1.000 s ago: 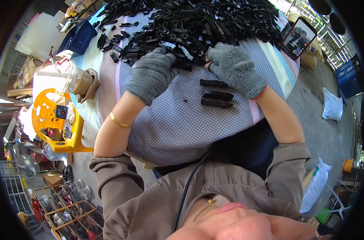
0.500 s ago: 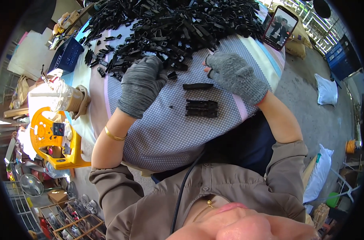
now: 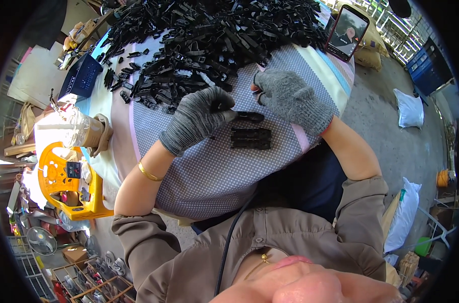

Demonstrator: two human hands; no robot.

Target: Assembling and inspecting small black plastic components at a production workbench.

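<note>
My left hand (image 3: 201, 117), in a grey fingerless knit glove, has its fingers curled with the thumb tip at the left end of a slim black plastic piece (image 3: 250, 116). The fingers cover that end. My right hand (image 3: 290, 96), in a like glove, is raised just right of this piece with its fingers bent together; what they hold, if anything, is hidden. Nearer to me, several black pieces lie side by side in a small row (image 3: 250, 139). Beyond both hands spreads a big heap of black plastic pieces (image 3: 209, 40).
A dotted cloth (image 3: 204, 179) covers the round table. A phone (image 3: 347, 33) stands lit at the far right edge. At the left edge are a blue basket (image 3: 81, 73) and a clear cup (image 3: 80, 123); a yellow chair (image 3: 55, 166) stands beyond. White sacks (image 3: 407, 108) lie on the right-hand floor.
My left hand has come from the edge of the heap toward me and to the right, down to the single black piece. The right hand has stayed nearly in place.
</note>
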